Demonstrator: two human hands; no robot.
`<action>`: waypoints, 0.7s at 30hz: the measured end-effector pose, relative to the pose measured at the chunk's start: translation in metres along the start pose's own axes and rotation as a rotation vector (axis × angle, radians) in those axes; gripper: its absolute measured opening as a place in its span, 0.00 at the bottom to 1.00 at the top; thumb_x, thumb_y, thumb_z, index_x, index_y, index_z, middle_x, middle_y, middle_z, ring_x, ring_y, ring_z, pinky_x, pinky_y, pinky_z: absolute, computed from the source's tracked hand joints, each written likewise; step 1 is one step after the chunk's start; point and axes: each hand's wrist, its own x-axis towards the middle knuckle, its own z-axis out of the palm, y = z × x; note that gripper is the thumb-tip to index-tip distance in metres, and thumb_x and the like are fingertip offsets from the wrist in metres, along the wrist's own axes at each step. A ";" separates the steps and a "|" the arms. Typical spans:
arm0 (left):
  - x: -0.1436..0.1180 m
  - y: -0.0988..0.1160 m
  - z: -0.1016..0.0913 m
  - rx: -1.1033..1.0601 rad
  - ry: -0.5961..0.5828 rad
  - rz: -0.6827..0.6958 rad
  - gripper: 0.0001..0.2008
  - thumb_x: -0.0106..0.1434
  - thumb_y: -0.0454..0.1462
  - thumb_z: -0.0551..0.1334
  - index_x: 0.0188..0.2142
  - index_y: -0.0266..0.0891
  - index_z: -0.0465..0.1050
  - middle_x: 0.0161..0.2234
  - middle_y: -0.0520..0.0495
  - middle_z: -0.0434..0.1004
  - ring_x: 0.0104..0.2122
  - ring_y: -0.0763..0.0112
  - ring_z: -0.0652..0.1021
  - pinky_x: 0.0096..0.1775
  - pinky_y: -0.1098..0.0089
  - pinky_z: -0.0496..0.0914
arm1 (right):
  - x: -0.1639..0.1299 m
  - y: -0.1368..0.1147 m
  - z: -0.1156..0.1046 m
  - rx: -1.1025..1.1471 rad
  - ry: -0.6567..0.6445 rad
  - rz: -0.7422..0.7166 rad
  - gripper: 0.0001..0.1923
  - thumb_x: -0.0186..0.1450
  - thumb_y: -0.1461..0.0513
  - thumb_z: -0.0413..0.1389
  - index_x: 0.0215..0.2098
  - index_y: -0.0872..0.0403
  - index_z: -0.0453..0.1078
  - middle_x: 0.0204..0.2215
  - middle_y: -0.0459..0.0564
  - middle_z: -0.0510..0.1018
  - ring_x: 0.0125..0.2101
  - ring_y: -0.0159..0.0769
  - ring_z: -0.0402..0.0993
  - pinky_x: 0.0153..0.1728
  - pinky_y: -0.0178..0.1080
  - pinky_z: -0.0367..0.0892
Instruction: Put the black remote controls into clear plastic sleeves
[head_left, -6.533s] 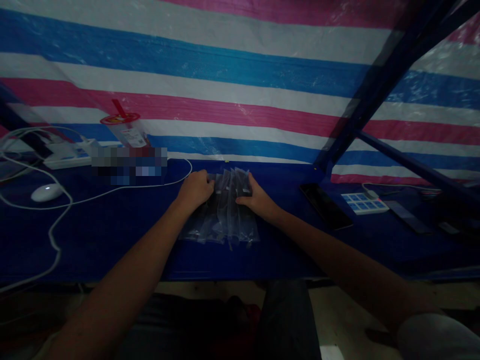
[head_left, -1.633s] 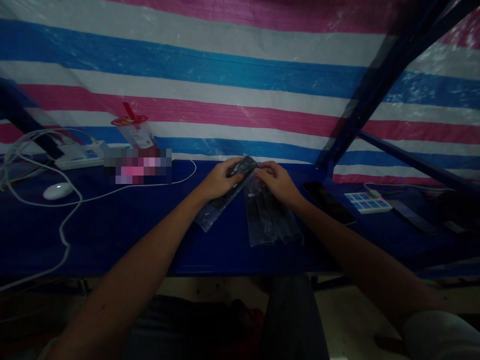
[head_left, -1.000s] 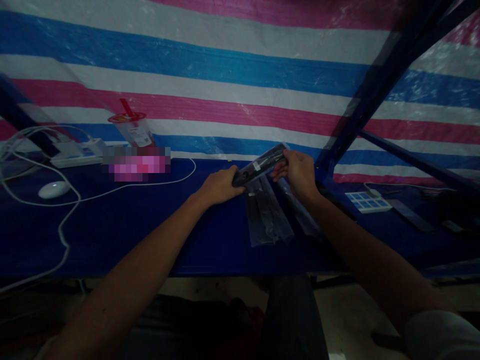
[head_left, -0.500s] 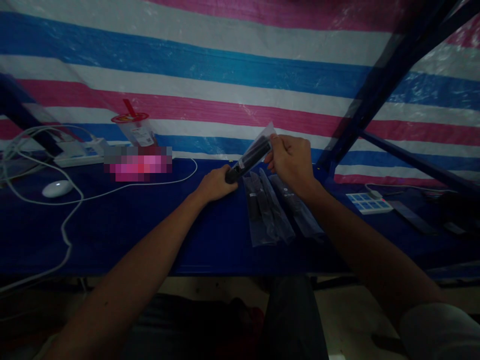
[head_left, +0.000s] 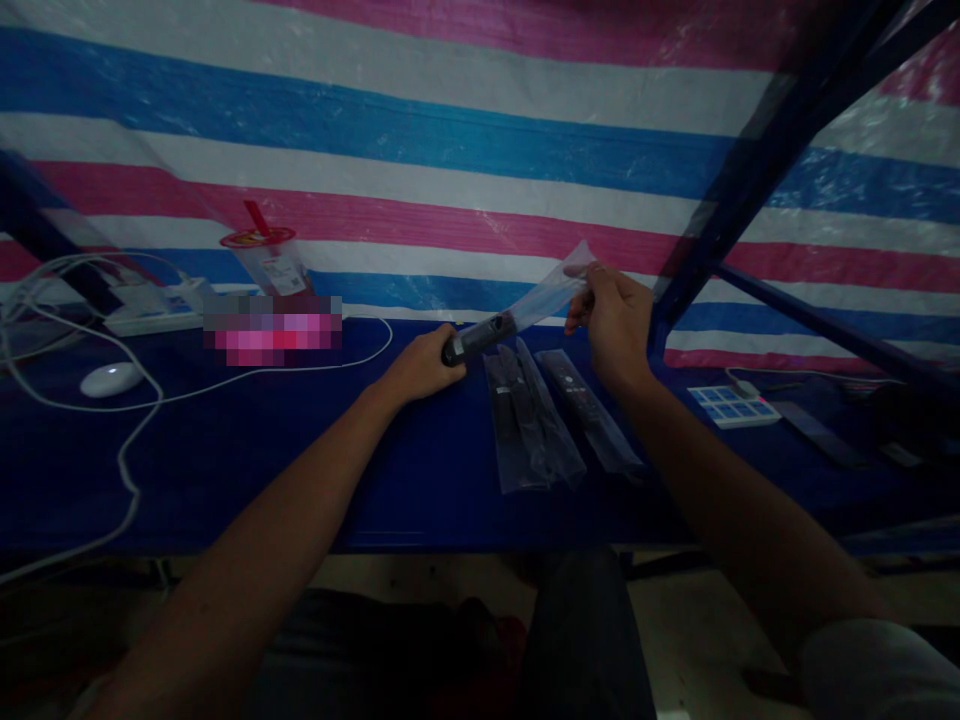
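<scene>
My left hand (head_left: 426, 366) is closed around one end of a black remote control (head_left: 484, 337), held tilted above the table. A clear plastic sleeve (head_left: 553, 287) covers part of the remote and stretches out slack-free beyond it, up to the right. My right hand (head_left: 621, 318) pinches the sleeve's far end between thumb and fingers. Below the hands, several bagged remotes (head_left: 529, 425) lie side by side on the table, some overlapping. Another bagged remote (head_left: 589, 405), with its buttons showing, rests a little apart under my right wrist.
On the blue table (head_left: 420, 480), a white mouse (head_left: 111, 379), loose white cables (head_left: 127, 450) and a power strip (head_left: 154, 318) occupy the left. A lidded drink cup (head_left: 274, 262) stands at the back. Another white socket strip (head_left: 733, 406) lies right, near a blue metal post (head_left: 686, 285).
My right hand has moved right, drawing the plastic sleeve along the remote so that a long stretch of it extends past the remote's end. My left hand has shifted slightly left.
</scene>
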 end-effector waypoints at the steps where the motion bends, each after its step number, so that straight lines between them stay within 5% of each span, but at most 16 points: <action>1: 0.000 0.000 -0.001 0.027 -0.013 0.003 0.15 0.56 0.40 0.63 0.43 0.39 0.69 0.36 0.45 0.78 0.33 0.63 0.77 0.34 0.65 0.66 | 0.001 0.004 -0.003 0.037 0.021 0.014 0.19 0.67 0.46 0.55 0.33 0.52 0.76 0.17 0.40 0.67 0.16 0.28 0.64 0.17 0.33 0.62; 12: -0.001 -0.008 -0.008 0.216 -0.050 -0.023 0.17 0.59 0.43 0.60 0.46 0.40 0.71 0.35 0.42 0.79 0.34 0.58 0.78 0.34 0.62 0.66 | -0.003 0.058 -0.011 0.361 0.060 0.335 0.15 0.59 0.49 0.66 0.32 0.50 0.70 0.25 0.42 0.69 0.25 0.30 0.70 0.25 0.34 0.68; 21: -0.002 0.002 -0.009 0.187 -0.083 0.023 0.15 0.58 0.41 0.60 0.44 0.40 0.70 0.35 0.43 0.78 0.32 0.61 0.77 0.33 0.64 0.65 | -0.015 0.064 0.003 0.632 -0.097 0.565 0.12 0.58 0.61 0.64 0.37 0.51 0.67 0.36 0.48 0.79 0.39 0.39 0.78 0.46 0.44 0.74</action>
